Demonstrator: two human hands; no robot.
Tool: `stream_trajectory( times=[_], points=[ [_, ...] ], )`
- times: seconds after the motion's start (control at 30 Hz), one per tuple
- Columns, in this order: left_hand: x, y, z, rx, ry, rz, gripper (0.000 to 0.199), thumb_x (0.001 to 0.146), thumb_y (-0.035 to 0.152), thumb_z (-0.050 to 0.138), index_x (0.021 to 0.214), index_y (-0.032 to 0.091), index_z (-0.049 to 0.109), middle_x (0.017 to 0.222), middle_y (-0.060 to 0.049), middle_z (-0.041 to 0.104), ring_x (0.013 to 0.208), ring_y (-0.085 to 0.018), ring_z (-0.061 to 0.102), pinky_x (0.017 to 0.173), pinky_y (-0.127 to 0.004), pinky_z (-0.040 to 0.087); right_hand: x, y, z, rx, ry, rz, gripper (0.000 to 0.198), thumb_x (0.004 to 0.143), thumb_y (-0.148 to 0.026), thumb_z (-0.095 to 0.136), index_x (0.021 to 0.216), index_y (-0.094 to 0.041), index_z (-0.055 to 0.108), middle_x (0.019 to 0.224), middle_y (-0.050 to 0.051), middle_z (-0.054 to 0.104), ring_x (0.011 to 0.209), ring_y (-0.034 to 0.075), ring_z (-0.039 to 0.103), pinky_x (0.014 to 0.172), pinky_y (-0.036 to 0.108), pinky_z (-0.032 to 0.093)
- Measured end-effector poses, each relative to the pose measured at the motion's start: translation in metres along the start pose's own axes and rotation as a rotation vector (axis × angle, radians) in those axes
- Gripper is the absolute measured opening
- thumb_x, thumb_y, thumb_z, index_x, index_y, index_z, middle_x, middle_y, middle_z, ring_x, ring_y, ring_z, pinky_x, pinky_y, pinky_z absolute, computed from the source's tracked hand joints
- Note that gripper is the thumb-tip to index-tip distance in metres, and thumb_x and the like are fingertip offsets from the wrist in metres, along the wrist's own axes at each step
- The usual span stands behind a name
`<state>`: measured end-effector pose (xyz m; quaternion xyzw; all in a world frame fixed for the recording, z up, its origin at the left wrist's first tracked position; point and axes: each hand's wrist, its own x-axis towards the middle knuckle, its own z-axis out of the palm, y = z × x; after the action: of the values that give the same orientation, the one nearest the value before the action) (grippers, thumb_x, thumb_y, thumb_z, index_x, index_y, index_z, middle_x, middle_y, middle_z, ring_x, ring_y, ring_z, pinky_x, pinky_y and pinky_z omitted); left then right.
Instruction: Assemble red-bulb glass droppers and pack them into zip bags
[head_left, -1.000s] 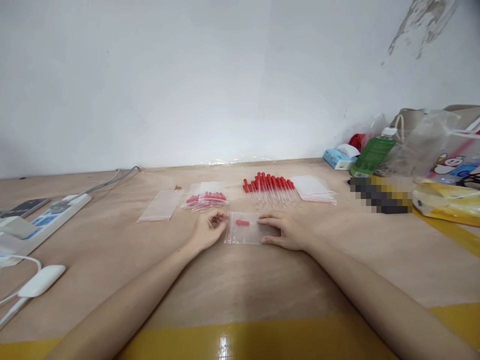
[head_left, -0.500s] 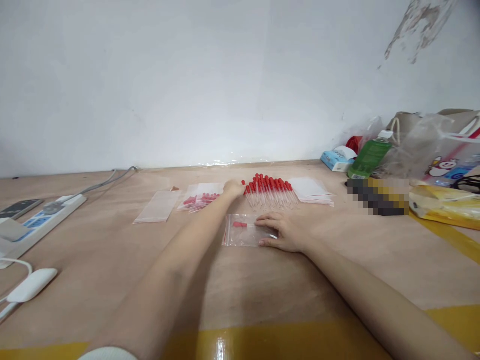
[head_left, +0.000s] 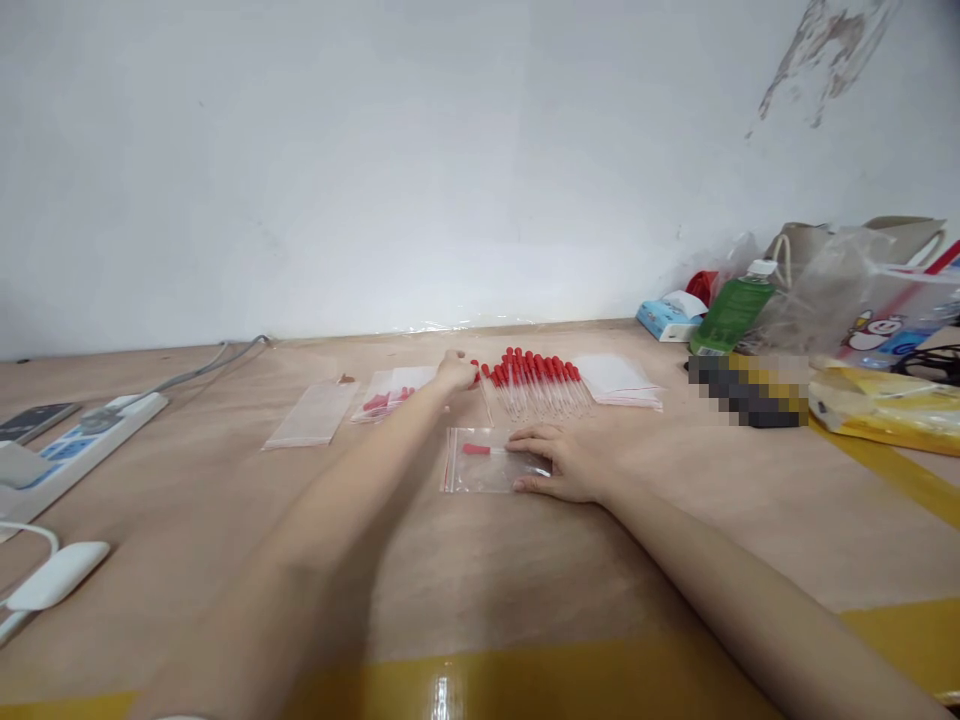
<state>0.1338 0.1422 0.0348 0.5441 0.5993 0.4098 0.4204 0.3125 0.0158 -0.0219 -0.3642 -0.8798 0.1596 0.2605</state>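
My left hand (head_left: 455, 371) is at the left end of a row of glass-like droppers (head_left: 536, 380) with red bulbs. Its fingers are closed on one dropper (head_left: 475, 368), whose red bulb shows at the fingertips. Flat on the table in front of the row lies a clear zip bag (head_left: 469, 473) with a single red-bulbed dropper (head_left: 476, 450) inside. My right hand (head_left: 566, 465) rests on the right part of this bag, fingers stretched out and apart. That palm and those fingers hide the bag's right end.
Filled bags (head_left: 382, 398) lie partly behind my left forearm, with flat bags (head_left: 311, 415) farther left. Another bag stack (head_left: 619, 383) sits right of the droppers. A power strip (head_left: 82, 445) stands left; a tissue pack (head_left: 667, 320) and green bottle (head_left: 733, 310) are right.
My left hand has moved slightly left, bringing a dropper a little apart from the row. My right hand stays on the bag. The whole view has shifted slightly.
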Motion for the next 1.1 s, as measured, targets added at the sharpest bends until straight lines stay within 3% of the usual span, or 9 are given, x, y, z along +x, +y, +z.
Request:
stream_trajectory(
  times=[0.13, 0.23, 0.33, 0.53, 0.77, 0.9, 1.1],
  points=[
    [-0.042, -0.007, -0.051, -0.126, 0.069, 0.156, 0.036, 0.079, 0.016, 0.049, 0.115, 0.022, 0.046, 0.082, 0.000, 0.055, 0.062, -0.005, 0.057, 0.066, -0.022, 0.049, 0.000, 0.001, 0.001, 0.009, -0.001, 0.007, 0.052, 0.072, -0.050, 0.059, 0.117, -0.023, 0.053, 0.117, 0.008, 0.052, 0.108, 0.023, 0.047, 0.093, 0.039, 0.037],
    [-0.073, -0.034, -0.088, -0.285, 0.120, 0.346, 0.030, 0.074, 0.026, 0.057, 0.103, 0.019, 0.053, 0.082, 0.000, 0.054, 0.066, -0.009, 0.058, 0.069, -0.027, 0.051, -0.001, 0.001, 0.001, 0.008, -0.007, 0.011, 0.052, 0.073, -0.051, 0.058, 0.117, -0.023, 0.053, 0.117, 0.008, 0.052, 0.108, 0.023, 0.046, 0.093, 0.040, 0.037],
    [-0.094, -0.063, -0.104, -0.348, 0.172, 0.337, 0.033, 0.069, 0.032, 0.062, 0.098, 0.018, 0.054, 0.082, 0.000, 0.055, 0.068, -0.009, 0.057, 0.071, -0.030, 0.051, -0.001, 0.001, 0.001, 0.009, -0.007, 0.016, 0.052, 0.073, -0.051, 0.057, 0.117, -0.023, 0.053, 0.118, 0.008, 0.051, 0.109, 0.023, 0.046, 0.093, 0.039, 0.037],
    [-0.102, -0.083, -0.099, -0.509, 0.275, 0.333, 0.035, 0.065, 0.032, 0.066, 0.096, 0.019, 0.055, 0.084, 0.001, 0.054, 0.072, -0.009, 0.055, 0.073, -0.028, 0.050, 0.000, 0.000, 0.001, 0.000, -0.014, 0.015, 0.053, 0.073, -0.051, 0.057, 0.118, -0.023, 0.052, 0.118, 0.009, 0.051, 0.109, 0.023, 0.046, 0.093, 0.040, 0.037],
    [-0.104, -0.087, -0.086, -0.554, 0.247, 0.277, 0.034, 0.062, 0.029, 0.068, 0.092, 0.019, 0.054, 0.073, 0.004, 0.049, 0.069, -0.008, 0.054, 0.076, -0.031, 0.051, -0.001, 0.001, 0.000, -0.013, -0.009, 0.011, 0.053, 0.073, -0.052, 0.057, 0.117, -0.024, 0.053, 0.118, 0.008, 0.052, 0.108, 0.023, 0.047, 0.092, 0.041, 0.038],
    [-0.114, -0.085, -0.081, -0.459, 0.099, 0.225, 0.035, 0.062, 0.030, 0.068, 0.091, 0.017, 0.053, 0.076, 0.003, 0.052, 0.072, -0.010, 0.058, 0.079, -0.034, 0.049, 0.000, 0.000, 0.000, -0.019, -0.003, 0.009, 0.052, 0.073, -0.052, 0.057, 0.116, -0.023, 0.053, 0.117, 0.008, 0.053, 0.108, 0.023, 0.047, 0.093, 0.040, 0.038],
    [-0.125, -0.084, -0.084, 0.003, -0.228, 0.296, 0.026, 0.067, 0.030, 0.065, 0.086, 0.015, 0.058, 0.078, -0.003, 0.063, 0.070, -0.013, 0.059, 0.070, -0.027, 0.048, 0.000, -0.001, 0.000, -0.008, 0.008, 0.001, 0.052, 0.072, -0.051, 0.058, 0.115, -0.023, 0.055, 0.115, 0.009, 0.054, 0.106, 0.023, 0.049, 0.091, 0.039, 0.039]
  ],
)
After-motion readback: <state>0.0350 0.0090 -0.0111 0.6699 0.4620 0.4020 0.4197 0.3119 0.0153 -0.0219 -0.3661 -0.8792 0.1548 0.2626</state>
